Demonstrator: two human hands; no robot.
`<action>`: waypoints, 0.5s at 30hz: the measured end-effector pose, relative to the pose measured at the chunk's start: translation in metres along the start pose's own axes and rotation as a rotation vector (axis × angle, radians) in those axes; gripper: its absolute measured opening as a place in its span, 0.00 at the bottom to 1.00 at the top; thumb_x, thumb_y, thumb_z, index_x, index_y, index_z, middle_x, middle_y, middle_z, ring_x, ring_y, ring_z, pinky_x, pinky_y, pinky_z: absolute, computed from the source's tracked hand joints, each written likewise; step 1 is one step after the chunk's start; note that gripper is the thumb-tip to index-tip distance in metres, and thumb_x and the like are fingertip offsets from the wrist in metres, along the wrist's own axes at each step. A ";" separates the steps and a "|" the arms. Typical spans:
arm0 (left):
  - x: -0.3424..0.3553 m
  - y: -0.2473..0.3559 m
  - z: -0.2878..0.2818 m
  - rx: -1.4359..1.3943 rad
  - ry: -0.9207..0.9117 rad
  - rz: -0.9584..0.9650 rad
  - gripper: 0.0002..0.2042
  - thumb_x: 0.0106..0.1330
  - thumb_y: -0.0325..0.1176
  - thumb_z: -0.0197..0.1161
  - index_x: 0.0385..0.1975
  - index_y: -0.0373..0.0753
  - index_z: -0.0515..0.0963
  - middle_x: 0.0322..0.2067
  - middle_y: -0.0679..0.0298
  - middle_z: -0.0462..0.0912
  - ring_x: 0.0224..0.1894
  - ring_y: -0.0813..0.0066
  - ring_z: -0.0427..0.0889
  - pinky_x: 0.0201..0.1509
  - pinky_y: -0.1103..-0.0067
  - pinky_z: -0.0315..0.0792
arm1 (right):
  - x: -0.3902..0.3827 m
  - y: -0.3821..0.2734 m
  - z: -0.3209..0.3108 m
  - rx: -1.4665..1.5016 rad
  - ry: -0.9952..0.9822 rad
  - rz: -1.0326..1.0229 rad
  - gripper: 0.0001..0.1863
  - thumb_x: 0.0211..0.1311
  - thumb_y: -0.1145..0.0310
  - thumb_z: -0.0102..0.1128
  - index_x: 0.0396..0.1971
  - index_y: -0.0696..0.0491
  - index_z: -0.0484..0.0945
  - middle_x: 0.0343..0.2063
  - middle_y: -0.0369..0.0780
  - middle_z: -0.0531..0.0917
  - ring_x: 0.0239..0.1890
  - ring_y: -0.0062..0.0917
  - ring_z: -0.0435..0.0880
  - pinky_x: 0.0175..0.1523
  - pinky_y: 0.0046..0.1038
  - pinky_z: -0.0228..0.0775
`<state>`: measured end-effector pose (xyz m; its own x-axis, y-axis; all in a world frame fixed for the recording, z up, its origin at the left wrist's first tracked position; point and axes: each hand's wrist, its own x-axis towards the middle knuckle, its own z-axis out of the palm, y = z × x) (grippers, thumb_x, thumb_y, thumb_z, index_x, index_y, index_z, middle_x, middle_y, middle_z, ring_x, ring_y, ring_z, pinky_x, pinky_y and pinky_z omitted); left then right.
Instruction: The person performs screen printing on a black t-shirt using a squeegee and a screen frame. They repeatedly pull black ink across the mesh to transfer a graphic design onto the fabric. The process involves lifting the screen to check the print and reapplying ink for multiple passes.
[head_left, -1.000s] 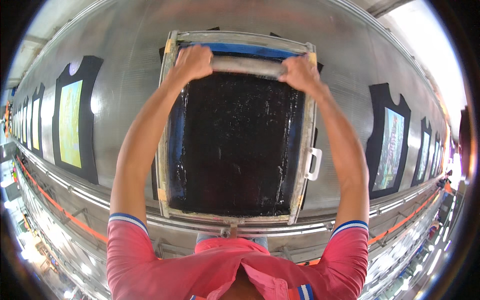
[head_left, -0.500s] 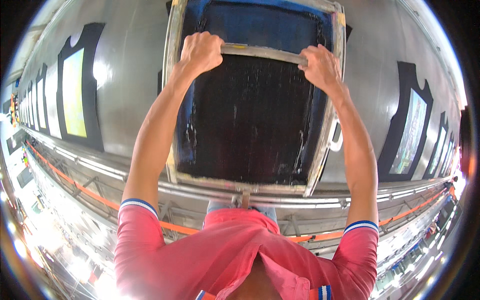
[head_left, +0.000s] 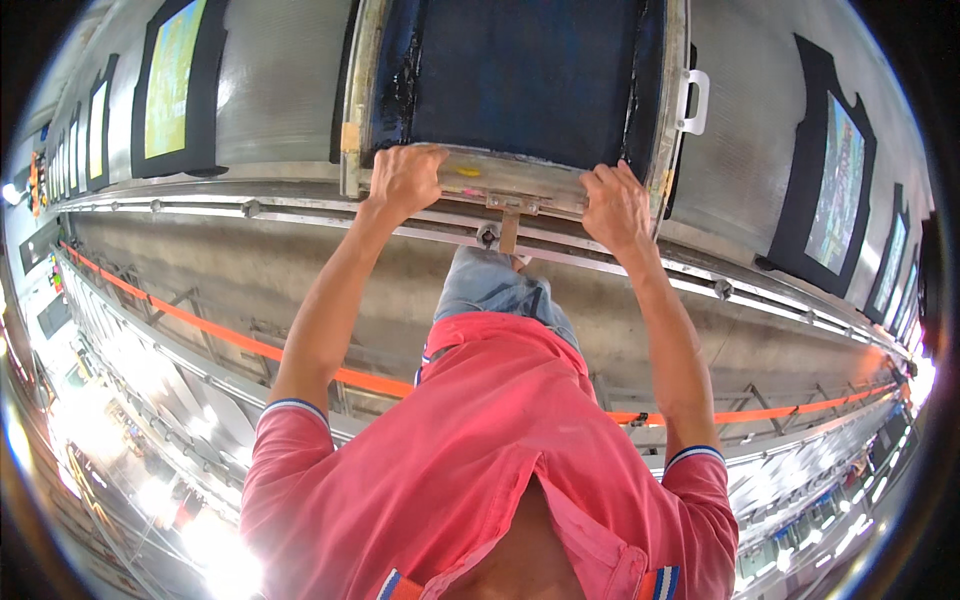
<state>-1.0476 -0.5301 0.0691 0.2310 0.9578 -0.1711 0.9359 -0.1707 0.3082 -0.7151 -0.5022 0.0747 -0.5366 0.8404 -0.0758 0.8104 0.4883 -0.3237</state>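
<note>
A screen printing frame [head_left: 355,100] with dark ink and a white side handle [head_left: 697,101] lies on the metal table. Both my hands grip a long squeegee bar [head_left: 510,172] at the frame's near edge: my left hand [head_left: 405,183] on its left end, my right hand [head_left: 615,202] on its right end, fingers curled over it. Black ink streaks run along both inner sides of the screen. A metal clamp piece [head_left: 508,225] sticks out below the frame onto the rail.
Black shirts with printed panels lie flat along the metal table [head_left: 270,100], left [head_left: 200,110] and right [head_left: 788,230]. A metal rail [head_left: 170,202] runs along the near edge, with an orange strip [head_left: 210,327] lower down and bright lights around the rim.
Both hands have drawn the squeegee from the screen's far end down to its near end. The frame sits higher in the picture, and more of my body and legs shows.
</note>
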 end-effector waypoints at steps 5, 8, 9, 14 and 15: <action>0.044 0.004 -0.043 0.110 -0.228 -0.038 0.19 0.52 0.26 0.60 0.44 0.45 0.88 0.32 0.50 0.88 0.35 0.51 0.87 0.44 0.62 0.80 | 0.021 0.007 -0.023 0.046 -0.137 0.138 0.09 0.55 0.69 0.67 0.36 0.54 0.85 0.37 0.42 0.85 0.44 0.39 0.85 0.52 0.41 0.79; 0.110 -0.012 -0.065 0.118 -0.199 -0.025 0.17 0.55 0.28 0.63 0.44 0.46 0.88 0.30 0.49 0.87 0.33 0.52 0.87 0.44 0.61 0.80 | 0.080 0.038 -0.047 -0.012 -0.056 0.104 0.10 0.55 0.65 0.71 0.35 0.54 0.85 0.35 0.42 0.86 0.43 0.41 0.86 0.48 0.42 0.80; 0.140 -0.019 -0.070 0.122 -0.149 -0.015 0.17 0.55 0.28 0.63 0.44 0.47 0.88 0.30 0.49 0.87 0.33 0.52 0.87 0.44 0.60 0.80 | 0.106 0.051 -0.055 -0.040 -0.043 0.103 0.10 0.55 0.65 0.71 0.34 0.54 0.85 0.34 0.42 0.86 0.43 0.41 0.86 0.47 0.42 0.80; 0.313 -0.055 -0.108 0.183 -0.013 -0.025 0.16 0.56 0.30 0.63 0.45 0.49 0.88 0.35 0.50 0.88 0.39 0.52 0.87 0.49 0.60 0.80 | 0.268 0.140 -0.097 -0.097 0.035 0.065 0.12 0.54 0.65 0.70 0.37 0.53 0.86 0.37 0.44 0.86 0.44 0.43 0.86 0.50 0.44 0.78; 0.346 -0.063 -0.111 0.202 0.008 -0.025 0.16 0.56 0.31 0.63 0.45 0.49 0.88 0.36 0.50 0.88 0.40 0.52 0.87 0.50 0.60 0.80 | 0.297 0.157 -0.102 -0.104 0.029 0.076 0.14 0.54 0.63 0.70 0.40 0.52 0.86 0.38 0.43 0.86 0.46 0.43 0.85 0.51 0.44 0.76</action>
<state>-1.0563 -0.1622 0.0944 0.2054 0.9640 -0.1689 0.9759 -0.1887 0.1097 -0.7236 -0.1520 0.0978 -0.4672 0.8815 -0.0686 0.8692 0.4436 -0.2184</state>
